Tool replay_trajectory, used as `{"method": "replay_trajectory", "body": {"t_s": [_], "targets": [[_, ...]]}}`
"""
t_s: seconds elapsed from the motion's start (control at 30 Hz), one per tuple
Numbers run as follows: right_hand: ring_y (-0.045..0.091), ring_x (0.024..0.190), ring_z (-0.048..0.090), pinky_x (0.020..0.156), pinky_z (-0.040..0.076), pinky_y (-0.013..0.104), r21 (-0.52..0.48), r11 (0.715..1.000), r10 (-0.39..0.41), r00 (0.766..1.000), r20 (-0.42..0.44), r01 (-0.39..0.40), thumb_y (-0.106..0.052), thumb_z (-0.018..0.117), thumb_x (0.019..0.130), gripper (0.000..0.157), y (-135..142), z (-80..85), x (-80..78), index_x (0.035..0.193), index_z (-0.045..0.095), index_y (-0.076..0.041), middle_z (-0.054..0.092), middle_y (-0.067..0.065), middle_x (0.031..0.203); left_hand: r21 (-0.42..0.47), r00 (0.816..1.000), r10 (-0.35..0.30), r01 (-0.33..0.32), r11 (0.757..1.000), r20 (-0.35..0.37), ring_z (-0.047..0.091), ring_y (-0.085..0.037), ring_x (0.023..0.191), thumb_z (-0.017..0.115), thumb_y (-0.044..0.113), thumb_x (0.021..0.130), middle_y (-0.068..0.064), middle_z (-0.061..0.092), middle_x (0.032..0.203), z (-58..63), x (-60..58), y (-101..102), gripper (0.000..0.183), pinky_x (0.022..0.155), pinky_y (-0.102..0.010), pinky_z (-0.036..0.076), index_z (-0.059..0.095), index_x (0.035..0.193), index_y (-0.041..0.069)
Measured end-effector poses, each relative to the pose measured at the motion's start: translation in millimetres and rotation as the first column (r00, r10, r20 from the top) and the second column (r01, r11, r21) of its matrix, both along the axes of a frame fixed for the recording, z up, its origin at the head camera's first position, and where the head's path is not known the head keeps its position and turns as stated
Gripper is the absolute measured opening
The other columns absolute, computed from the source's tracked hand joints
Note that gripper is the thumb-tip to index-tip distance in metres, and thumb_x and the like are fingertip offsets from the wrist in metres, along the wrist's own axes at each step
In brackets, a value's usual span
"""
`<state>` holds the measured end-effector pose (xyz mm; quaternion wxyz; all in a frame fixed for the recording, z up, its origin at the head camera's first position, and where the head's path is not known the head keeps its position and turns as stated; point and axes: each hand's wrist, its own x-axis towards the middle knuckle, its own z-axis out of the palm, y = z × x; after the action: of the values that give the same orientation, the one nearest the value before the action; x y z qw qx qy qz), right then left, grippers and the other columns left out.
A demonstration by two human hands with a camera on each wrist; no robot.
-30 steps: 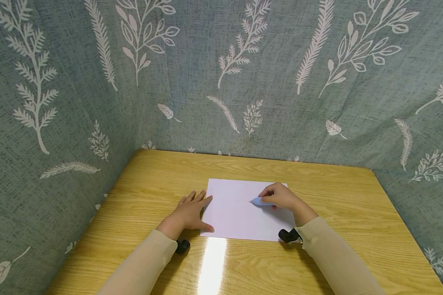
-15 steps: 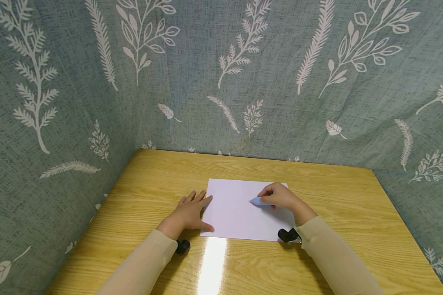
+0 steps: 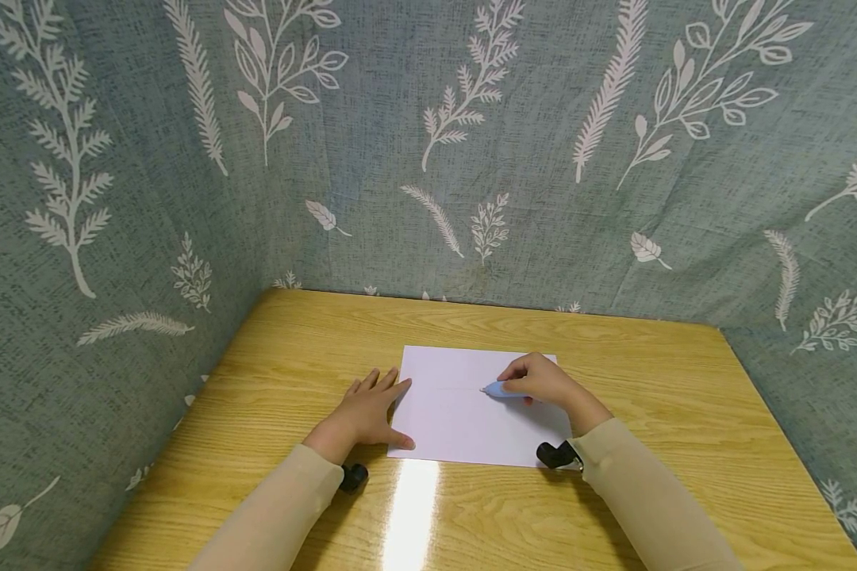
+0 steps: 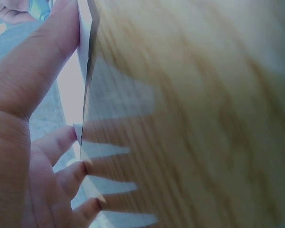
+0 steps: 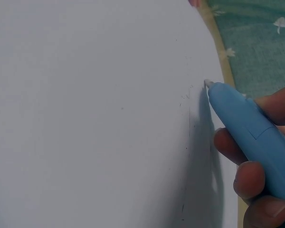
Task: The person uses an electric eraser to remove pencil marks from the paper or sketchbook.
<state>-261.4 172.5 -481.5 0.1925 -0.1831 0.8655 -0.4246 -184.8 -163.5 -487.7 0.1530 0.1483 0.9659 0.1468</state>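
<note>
A white sheet of paper (image 3: 457,428) lies flat on the wooden table. My left hand (image 3: 363,416) is spread at its left side, the thumb and index fingertip resting on the paper's edge. Between the curled fingers and thumb of my right hand (image 3: 543,382) is a thick light-blue electric eraser (image 5: 249,126), tilted, its white tip at the paper. A faint thin line (image 3: 457,388) runs left from the tip in the head view. In the right wrist view, small dark crumbs (image 5: 184,97) and faint marks dot the sheet near the tip.
The wooden table (image 3: 685,444) runs back to a blue-green curtain (image 3: 371,159) with white leaf patterns, which also hangs at both sides. A bright light reflection (image 3: 410,515) falls on the tabletop in front of the paper. Small black wrist cameras (image 3: 353,478) sit below both wrists.
My right hand and the electric eraser have shifted very slightly left along the faint line. The left hand and paper look unmoved.
</note>
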Motion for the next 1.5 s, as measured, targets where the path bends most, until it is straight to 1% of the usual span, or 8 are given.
{"method": "replay_trajectory", "body": {"t_s": [0.27,0.73,1.13,1.3,1.5], "targets": [[0.015,0.056,0.051,0.052,0.047,0.032,0.003,1.000,0.007,1.000,-0.013,-0.007,-0.012,0.070,0.092,0.018,-0.6,-2.1,-1.3,0.105,0.077,-0.002,0.071,0.003,0.089,0.008,1.000,0.002,-0.002,1.000,0.002,0.007,-0.042,0.152,0.081,0.063,0.071,-0.012,0.014,0.167,2.4,1.3,0.9,0.109,0.119,-0.062,0.009,0.032,0.159,0.021],[0.015,0.054,0.051,0.051,0.046,0.032,0.010,1.000,0.013,1.000,-0.015,-0.013,-0.012,0.070,0.092,0.017,-2.6,-0.9,-0.7,0.104,0.077,-0.003,0.072,0.003,0.089,0.005,1.000,0.003,-0.003,1.000,0.002,0.007,-0.042,0.152,0.081,0.064,0.071,-0.011,0.013,0.167,0.0,0.8,0.8,0.109,0.120,-0.062,0.009,0.032,0.159,0.022],[0.014,0.055,0.050,0.052,0.047,0.031,0.010,1.000,-0.002,1.000,0.001,0.002,-0.012,0.070,0.092,0.017,-4.9,-2.1,-3.3,0.104,0.077,-0.003,0.073,0.003,0.091,-0.006,1.000,0.003,-0.003,1.000,0.000,0.007,-0.041,0.152,0.081,0.064,0.071,-0.010,0.013,0.167,0.0,0.0,0.9,0.109,0.120,-0.062,0.009,0.032,0.159,0.023],[0.014,0.054,0.050,0.052,0.047,0.029,0.020,1.000,-0.002,1.000,0.001,0.002,-0.012,0.070,0.092,0.016,-5.6,-2.1,-3.5,0.103,0.078,-0.005,0.073,0.002,0.090,-0.008,1.000,0.003,-0.003,1.000,-0.004,0.007,-0.041,0.152,0.081,0.064,0.071,-0.010,0.013,0.167,-1.8,-0.5,0.3,0.109,0.120,-0.062,0.009,0.032,0.159,0.023],[0.013,0.053,0.051,0.051,0.047,0.029,0.033,0.999,0.007,1.000,-0.002,-0.007,-0.012,0.068,0.093,0.017,-6.9,-1.0,-3.3,0.105,0.077,-0.004,0.073,0.003,0.091,-0.002,1.000,0.004,-0.004,1.000,-0.006,0.007,-0.042,0.152,0.082,0.064,0.071,-0.011,0.014,0.167,-1.3,0.0,0.3,0.110,0.119,-0.062,0.010,0.032,0.159,0.022]]}}
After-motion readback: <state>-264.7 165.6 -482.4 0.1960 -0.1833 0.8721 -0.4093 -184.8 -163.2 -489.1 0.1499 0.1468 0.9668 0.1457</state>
